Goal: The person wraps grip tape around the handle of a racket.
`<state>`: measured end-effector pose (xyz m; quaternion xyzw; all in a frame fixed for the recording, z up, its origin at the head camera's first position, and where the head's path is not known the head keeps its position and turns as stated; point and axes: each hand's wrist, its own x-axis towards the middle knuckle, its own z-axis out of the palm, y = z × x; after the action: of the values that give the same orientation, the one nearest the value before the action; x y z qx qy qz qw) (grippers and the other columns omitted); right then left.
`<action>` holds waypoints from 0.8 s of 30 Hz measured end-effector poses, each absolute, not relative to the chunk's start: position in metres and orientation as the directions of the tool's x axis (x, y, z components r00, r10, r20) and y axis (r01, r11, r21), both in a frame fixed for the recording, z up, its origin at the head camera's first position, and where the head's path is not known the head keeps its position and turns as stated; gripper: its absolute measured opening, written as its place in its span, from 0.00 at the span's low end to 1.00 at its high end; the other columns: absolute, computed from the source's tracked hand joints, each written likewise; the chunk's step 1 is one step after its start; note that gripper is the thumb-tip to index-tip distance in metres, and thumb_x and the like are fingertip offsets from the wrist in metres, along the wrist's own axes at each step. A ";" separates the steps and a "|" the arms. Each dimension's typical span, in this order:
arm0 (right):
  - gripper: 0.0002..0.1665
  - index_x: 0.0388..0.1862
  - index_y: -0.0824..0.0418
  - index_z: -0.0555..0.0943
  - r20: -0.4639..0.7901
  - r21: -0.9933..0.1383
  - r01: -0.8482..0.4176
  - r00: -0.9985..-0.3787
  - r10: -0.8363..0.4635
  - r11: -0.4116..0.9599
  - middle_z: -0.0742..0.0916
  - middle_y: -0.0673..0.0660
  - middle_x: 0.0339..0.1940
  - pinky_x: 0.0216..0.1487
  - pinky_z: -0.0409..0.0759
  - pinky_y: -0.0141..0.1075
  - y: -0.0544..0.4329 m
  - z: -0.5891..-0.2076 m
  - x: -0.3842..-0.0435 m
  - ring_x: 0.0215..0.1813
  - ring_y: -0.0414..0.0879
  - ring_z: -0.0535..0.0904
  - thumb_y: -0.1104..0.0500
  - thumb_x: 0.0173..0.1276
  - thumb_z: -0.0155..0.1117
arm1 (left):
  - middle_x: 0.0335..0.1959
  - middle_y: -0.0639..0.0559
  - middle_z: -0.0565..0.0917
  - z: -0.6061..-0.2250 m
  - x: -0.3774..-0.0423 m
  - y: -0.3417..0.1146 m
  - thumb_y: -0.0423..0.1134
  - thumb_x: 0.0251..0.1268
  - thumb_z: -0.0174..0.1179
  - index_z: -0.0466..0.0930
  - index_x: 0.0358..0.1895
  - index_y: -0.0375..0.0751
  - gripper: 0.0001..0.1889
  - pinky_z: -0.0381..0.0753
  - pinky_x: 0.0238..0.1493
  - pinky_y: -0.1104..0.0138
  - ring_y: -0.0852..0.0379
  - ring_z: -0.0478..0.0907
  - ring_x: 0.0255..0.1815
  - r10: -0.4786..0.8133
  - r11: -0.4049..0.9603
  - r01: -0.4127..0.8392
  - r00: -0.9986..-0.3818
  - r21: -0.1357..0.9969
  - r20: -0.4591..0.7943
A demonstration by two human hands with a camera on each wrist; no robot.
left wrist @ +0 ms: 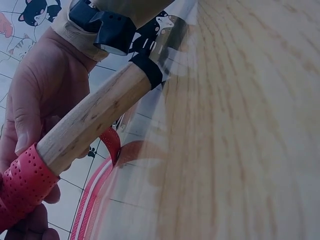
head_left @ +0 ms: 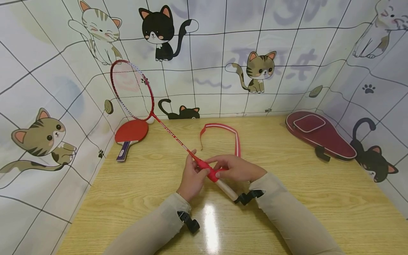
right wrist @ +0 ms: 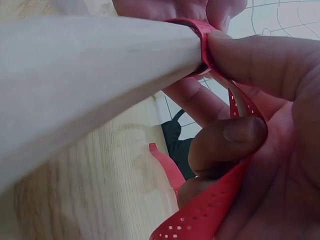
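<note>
Red tape (left wrist: 30, 175), bare wood below: slack is looking like the main risk

Far left: the badminton racket (head_left: 173, 136) is slanting over the table (head_left: 153, 177), head up and to the left, grip end between your hands. The table-tennis paddle (head_left: 131, 131) is lying flat near that head in the head view; a dipping racket could be knocking it.

Centre: your left hand (head_left: 192, 179) is gripping the racket around its wrapped part. If that hold is weakening, the racket could be rolling and the turns slipping.

Beyond the hands: the tape's loose tail (head_left: 237, 143) is curving across the table; a twist or snag there could be feeding in crooked.

Right: your right hand (head_left: 237, 168) is pinching the tape against the wooden handle (left wrist: 95, 117), thumb at the wrap's lower edge, the strip running through its curled fingers. Judgement: uneven tension could be causing gaps or creases; releasing early, unwinding.

Far right: the maroon case (head_left: 318, 132) is resting well apart from your hands.
</note>
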<state>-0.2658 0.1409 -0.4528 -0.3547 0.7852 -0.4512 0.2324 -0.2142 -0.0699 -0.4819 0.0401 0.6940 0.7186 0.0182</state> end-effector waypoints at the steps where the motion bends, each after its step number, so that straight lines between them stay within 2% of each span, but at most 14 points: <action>1: 0.36 0.78 0.47 0.74 -0.044 -0.873 -0.348 -0.643 -0.765 0.342 0.90 0.50 0.48 0.48 0.83 0.40 0.141 -0.453 -0.266 0.47 0.47 0.86 0.69 0.75 0.63 | 0.57 0.33 0.80 -0.482 -0.214 -0.070 0.25 0.67 0.58 0.49 0.83 0.47 0.44 0.82 0.51 0.67 0.50 0.81 0.49 0.082 -0.035 0.029 -0.996 0.999 0.032; 4: 0.35 0.77 0.48 0.74 -0.041 -0.872 -0.347 -0.650 -0.759 0.344 0.90 0.50 0.47 0.47 0.83 0.39 0.139 -0.451 -0.264 0.46 0.48 0.86 0.68 0.74 0.64 | 0.57 0.33 0.80 -0.481 -0.214 -0.070 0.25 0.67 0.57 0.48 0.83 0.47 0.44 0.82 0.50 0.67 0.50 0.82 0.47 0.084 -0.024 0.027 -0.996 0.999 0.029; 10: 0.33 0.76 0.50 0.76 -0.020 -0.862 -0.370 -0.657 -0.754 0.345 0.90 0.51 0.47 0.48 0.84 0.39 0.138 -0.450 -0.263 0.46 0.46 0.86 0.67 0.74 0.66 | 0.57 0.28 0.80 -0.481 -0.213 -0.072 0.32 0.71 0.65 0.45 0.84 0.51 0.46 0.85 0.46 0.68 0.50 0.86 0.42 0.103 0.027 0.037 -0.994 0.999 0.034; 16: 0.34 0.76 0.48 0.76 -0.018 -0.859 -0.378 -0.652 -0.758 0.345 0.90 0.50 0.48 0.48 0.84 0.39 0.139 -0.449 -0.264 0.47 0.45 0.87 0.67 0.74 0.66 | 0.60 0.29 0.79 -0.482 -0.213 -0.072 0.33 0.72 0.65 0.44 0.84 0.54 0.47 0.86 0.48 0.65 0.47 0.86 0.47 0.105 0.019 0.016 -0.994 1.000 0.014; 24: 0.33 0.77 0.50 0.75 -0.032 -0.866 -0.368 -0.636 -0.771 0.340 0.90 0.52 0.51 0.53 0.83 0.39 0.141 -0.448 -0.265 0.53 0.46 0.87 0.69 0.76 0.63 | 0.58 0.30 0.78 -0.483 -0.214 -0.071 0.29 0.71 0.61 0.44 0.85 0.52 0.46 0.85 0.51 0.65 0.46 0.85 0.51 0.088 -0.002 0.018 -0.996 1.000 0.018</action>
<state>-0.2652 0.1411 -0.4481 -0.3620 0.7866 -0.4463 0.2259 -0.2139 -0.0707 -0.4829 0.0373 0.7059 0.7069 0.0248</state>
